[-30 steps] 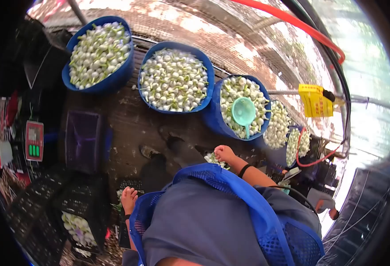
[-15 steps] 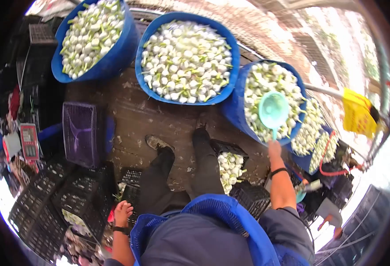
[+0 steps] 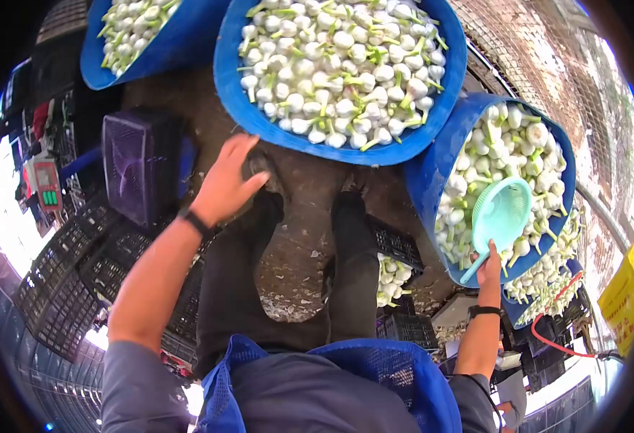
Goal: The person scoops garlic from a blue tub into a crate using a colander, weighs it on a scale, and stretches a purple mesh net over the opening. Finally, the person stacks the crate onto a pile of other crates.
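Observation:
My right hand (image 3: pixel 489 268) is closed around the handle of a turquoise plastic strainer (image 3: pixel 504 213). The strainer's bowl is tilted and hangs over the right blue tub (image 3: pixel 432 173), overlapping the white garlic bulbs (image 3: pixel 540 151) with short green stems in it. My left hand (image 3: pixel 227 184) is stretched forward, fingers spread and holding nothing. Its fingertips come right at the near-left rim of the middle blue tub (image 3: pixel 346 153), which is heaped with more of the same bulbs (image 3: pixel 346 79).
Another blue tub (image 3: pixel 191 43) of bulbs stands at the far left. A purple crate (image 3: pixel 140 169) and black crates (image 3: pixel 79 267) are on the left. By my right leg lie bulbs (image 3: pixel 391 278) in a black crate. A red hose (image 3: pixel 548 333) and yellow bag (image 3: pixel 621 296) are at right.
My left hand has swung forward from beside my leg to the middle tub's rim. The strainer has tilted in my right hand, and the view has come closer to the middle and right tubs.

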### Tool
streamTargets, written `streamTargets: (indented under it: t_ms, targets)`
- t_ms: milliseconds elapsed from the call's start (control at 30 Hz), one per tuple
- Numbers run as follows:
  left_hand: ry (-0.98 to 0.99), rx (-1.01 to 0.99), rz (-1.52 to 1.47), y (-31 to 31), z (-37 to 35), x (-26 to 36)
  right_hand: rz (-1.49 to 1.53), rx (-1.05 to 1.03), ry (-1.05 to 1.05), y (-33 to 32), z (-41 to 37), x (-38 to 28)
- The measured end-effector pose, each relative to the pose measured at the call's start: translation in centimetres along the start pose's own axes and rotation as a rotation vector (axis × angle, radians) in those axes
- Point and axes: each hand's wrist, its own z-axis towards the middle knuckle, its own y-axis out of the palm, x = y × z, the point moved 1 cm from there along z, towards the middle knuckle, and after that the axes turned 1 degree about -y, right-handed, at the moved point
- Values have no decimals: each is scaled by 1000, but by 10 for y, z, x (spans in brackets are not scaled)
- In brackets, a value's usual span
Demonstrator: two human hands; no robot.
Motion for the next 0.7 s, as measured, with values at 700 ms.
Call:
streamTargets:
  t_ms: [700]
  targets:
    - [152, -274, 527, 50, 267, -69, -297, -387, -107, 450, -87, -83]
